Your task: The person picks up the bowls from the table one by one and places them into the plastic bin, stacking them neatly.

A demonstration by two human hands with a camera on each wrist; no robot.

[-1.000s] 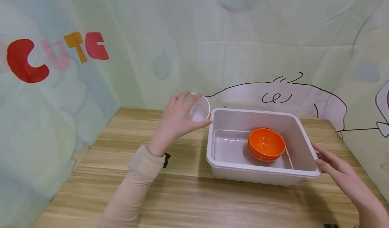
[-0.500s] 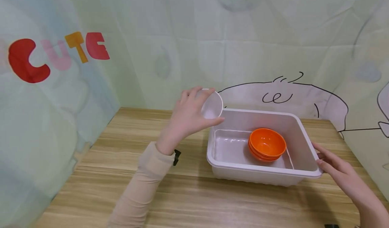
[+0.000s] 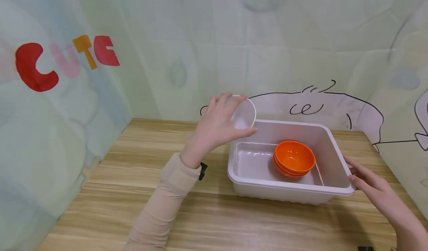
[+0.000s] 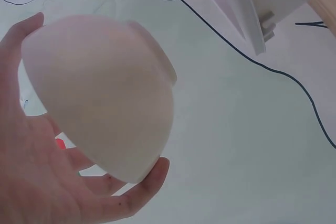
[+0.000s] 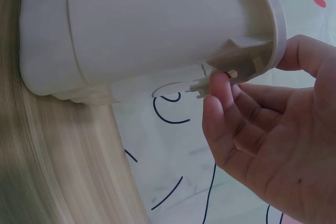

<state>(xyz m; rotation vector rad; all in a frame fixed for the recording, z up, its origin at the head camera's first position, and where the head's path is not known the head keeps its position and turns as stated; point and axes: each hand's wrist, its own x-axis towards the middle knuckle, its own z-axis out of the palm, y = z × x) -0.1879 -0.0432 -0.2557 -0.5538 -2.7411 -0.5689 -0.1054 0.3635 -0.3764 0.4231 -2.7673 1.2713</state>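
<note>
Head view: the left hand (image 3: 217,126) is gripping a white bowl (image 3: 243,114) above the tub's (image 3: 287,191) left rim, near the bench's (image 3: 133,191) back edge. Right wrist view: the right hand's (image 5: 273,145) fingers, loosely curled, are touching the tub's rim.

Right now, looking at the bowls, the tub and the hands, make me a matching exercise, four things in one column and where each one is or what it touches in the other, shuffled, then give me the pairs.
Column one:
1. white bowl
2. orange bowls
3. white tub
4. right hand

Column two:
A. stands on the wooden table
B. stacked inside the tub
C. touches the tub's rim at its right end
D. held by the left hand, above the tub's left edge

Pairs: 1-D, 2-B, 3-A, 4-C
</note>
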